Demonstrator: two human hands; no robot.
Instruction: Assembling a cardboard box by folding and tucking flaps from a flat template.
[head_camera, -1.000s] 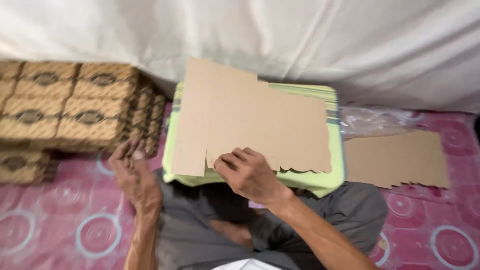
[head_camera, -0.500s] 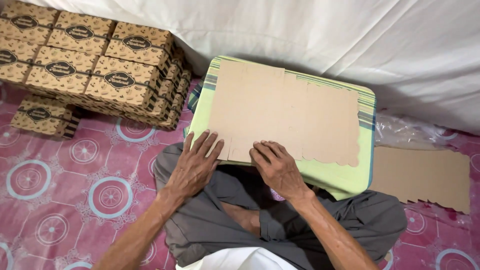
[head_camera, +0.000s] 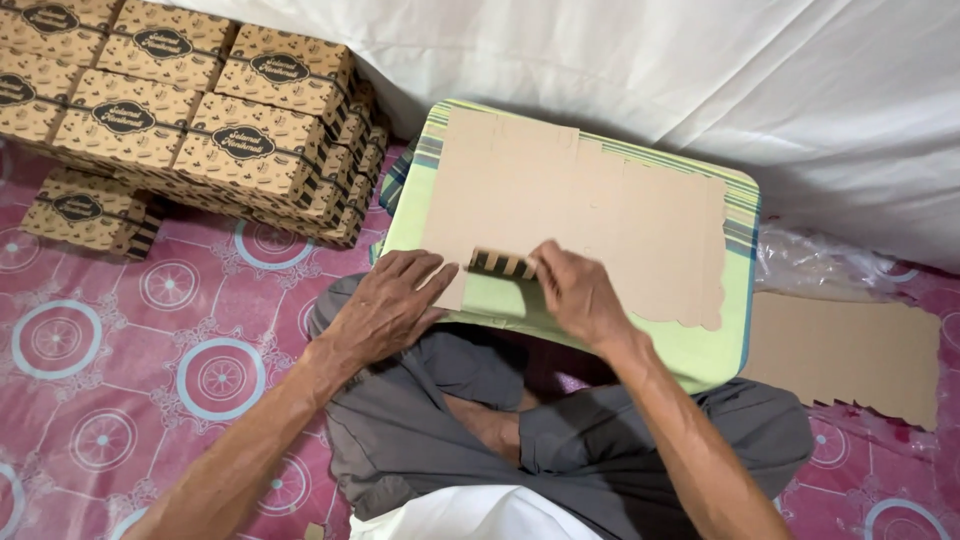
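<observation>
A flat brown cardboard box blank (head_camera: 590, 210) lies on a light green pillow (head_camera: 700, 345) resting on my crossed legs. My left hand (head_camera: 385, 305) presses flat on the blank's near left corner. My right hand (head_camera: 575, 295) pinches the near edge, where a small flap (head_camera: 503, 264) is folded up and shows a black-and-brown patterned printed side. Both hands touch the cardboard.
Stacks of assembled brown printed boxes (head_camera: 190, 120) stand at the left on a pink patterned mat (head_camera: 120, 370). More flat cardboard blanks (head_camera: 850, 355) lie at the right beside crumpled clear plastic (head_camera: 810, 265). A white cloth (head_camera: 700, 80) hangs behind.
The blank has been laid flat on the pillow. My right hand has folded up a near-edge flap, showing its printed side, while my left hand holds the corner down.
</observation>
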